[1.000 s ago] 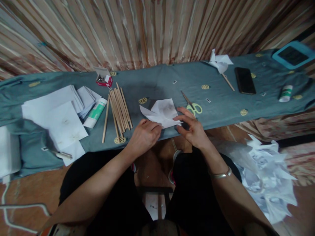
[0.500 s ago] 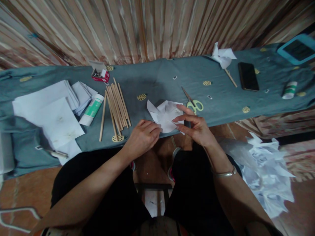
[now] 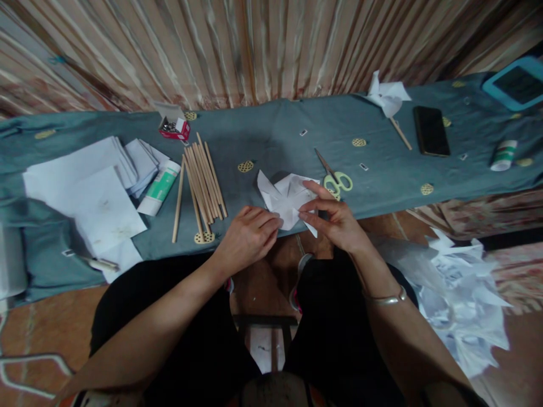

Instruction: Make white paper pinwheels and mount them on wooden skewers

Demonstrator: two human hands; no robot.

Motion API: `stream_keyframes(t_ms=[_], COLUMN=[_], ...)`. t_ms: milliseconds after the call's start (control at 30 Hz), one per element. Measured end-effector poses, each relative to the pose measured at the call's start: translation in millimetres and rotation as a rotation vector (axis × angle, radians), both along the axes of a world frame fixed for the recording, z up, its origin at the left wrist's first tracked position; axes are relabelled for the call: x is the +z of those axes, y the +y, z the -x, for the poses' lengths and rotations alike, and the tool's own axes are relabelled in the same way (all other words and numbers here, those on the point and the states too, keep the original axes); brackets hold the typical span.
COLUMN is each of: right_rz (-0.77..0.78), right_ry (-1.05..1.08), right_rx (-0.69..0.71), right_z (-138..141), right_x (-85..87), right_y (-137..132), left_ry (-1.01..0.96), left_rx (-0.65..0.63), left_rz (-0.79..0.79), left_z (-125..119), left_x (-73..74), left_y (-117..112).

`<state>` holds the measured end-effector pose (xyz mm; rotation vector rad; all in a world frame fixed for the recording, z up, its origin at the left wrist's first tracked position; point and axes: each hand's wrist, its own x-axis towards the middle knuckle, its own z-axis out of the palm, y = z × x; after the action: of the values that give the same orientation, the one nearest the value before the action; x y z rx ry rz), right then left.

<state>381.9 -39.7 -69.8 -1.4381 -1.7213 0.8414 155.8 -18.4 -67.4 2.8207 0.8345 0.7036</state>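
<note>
Between my two hands a white paper pinwheel, cut and partly folded, lies at the table's front edge. My left hand is closed, its fingertips pinching the near left side of the paper. My right hand grips the right side, thumb and forefinger pressed on a flap and another finger stretched over the top. Just beyond my right fingers rest green-handled scissors, their blades pointing away. Left of my hands lie several wooden sticks in a loose bundle.
Left on the table are paper sheets, a glue tube and a red box of small metal pieces. To the right lie a stick-mounted pinwheel, a phone and a green-white tube. A bag of folded papers stands on the floor.
The right-hand flap of the paper has been drawn inward by my right thumb and forefinger. My left hand keeps its place at the near left side.
</note>
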Motion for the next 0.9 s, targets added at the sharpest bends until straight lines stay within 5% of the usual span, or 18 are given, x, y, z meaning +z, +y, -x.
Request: stream_keyframes(t_ms=[400,900], right_rz=[-0.140,-0.190], right_ry=[-0.243,-0.343], right_rx=[-0.192,-0.253], right_z=[17,24], right_x=[-13.4,-20.1], right_y=[10,10], left_ry=[0.031,0.023], left_rx=[-0.034,-0.018], left_rz=[0.153,0.172], left_z=[-10,-14], left_x=[-7.1,-9.3], left_y=[1,3])
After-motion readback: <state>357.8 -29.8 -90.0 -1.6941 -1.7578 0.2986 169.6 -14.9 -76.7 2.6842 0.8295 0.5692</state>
